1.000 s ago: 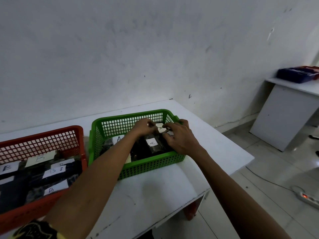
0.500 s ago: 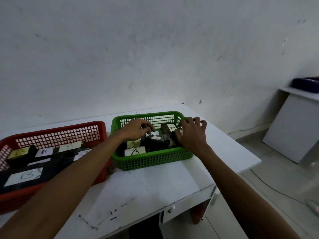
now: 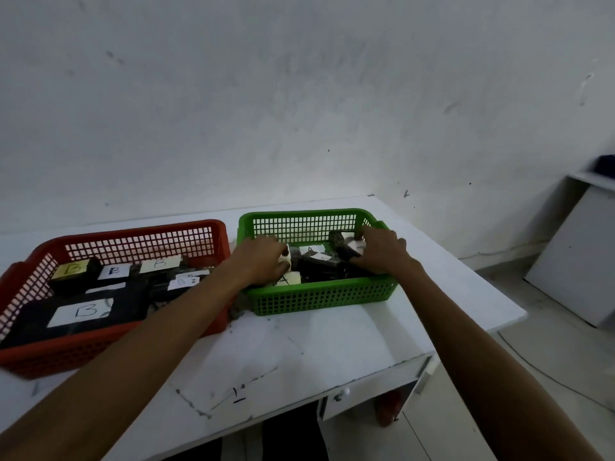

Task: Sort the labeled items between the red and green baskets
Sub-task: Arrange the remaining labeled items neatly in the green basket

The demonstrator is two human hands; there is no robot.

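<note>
Since half a second back, the right hand (image 3: 382, 252) has slid off the green basket (image 3: 319, 296)'s far right corner and down into it, and the left hand (image 3: 263, 262) has shifted a bit too. Both hands are inside the green basket now, on the desk (image 3: 299, 344).

Left grip looks curled around something pale, a white label maybe, but the fingers hide most of it, so I can't tell if it's actually pinching anything. Right grip lies flattish with fingers bent over dark items (image 3: 336, 242) at the basket's right end; whether it's clamped on one, can't tell either.

Between the two grips there are black items with white tags, one reading A (image 3: 311, 250), and another A tag (image 3: 286, 279) peeks out just under the left hand, half covered.

Left of the left grip, touching or nearly touching the green one, sits the red basket (image 3: 100, 344), with dark items tagged B (image 3: 83, 311). Its left edge is cut off by the frame, and the smaller B tags are blurry.
</note>
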